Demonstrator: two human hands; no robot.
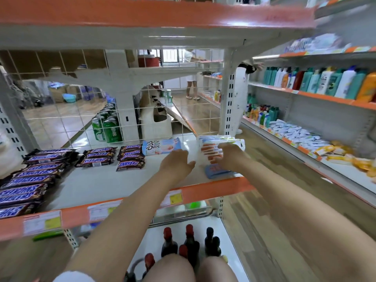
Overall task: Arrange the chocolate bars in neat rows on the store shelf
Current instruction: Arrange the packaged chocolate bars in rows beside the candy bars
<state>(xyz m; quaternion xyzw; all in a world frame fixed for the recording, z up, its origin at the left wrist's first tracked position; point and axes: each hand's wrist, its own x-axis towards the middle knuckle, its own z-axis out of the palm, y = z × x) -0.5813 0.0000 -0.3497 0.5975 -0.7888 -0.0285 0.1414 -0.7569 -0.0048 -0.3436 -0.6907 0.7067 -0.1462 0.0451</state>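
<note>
Shelf [97, 186], white deck with orange front rail, runs across the middle of the frame. Stock on it as follows.

Left edge: a long column of Snickers bars [30, 180], lying flat and overlapping, somewhat skewed. Centre left: two short stacks of Snickers, one [95, 157] and another [131, 157] just beside it, each fanned unevenly. Centre: a pale blue Dove bar [161, 146] lying flat near the rear wire grid [61, 119].

Right of centre: a pile of white-and-orange wrapped bars [211, 147] at the shelf's right end, with a blue packet [215, 173] below it near the front rail.

Right hand [230, 154] rests on top of the white-and-orange pile, fingers bent over the wrappers and gripping them. Left hand [179, 161] hovers just left of that pile, palm turned toward it, fingers relaxed and spread, holding nothing; whether it touches the shelf deck cannot be told.

Lower shelf, bottom centre: dark bottles [189, 243] with red and black caps, upright. Behind the grid: green cans [105, 127]. Right of frame: a neighbouring rack with shampoo bottles [317, 82] above and sachets [299, 135] below. The image is blurred at the right side.
</note>
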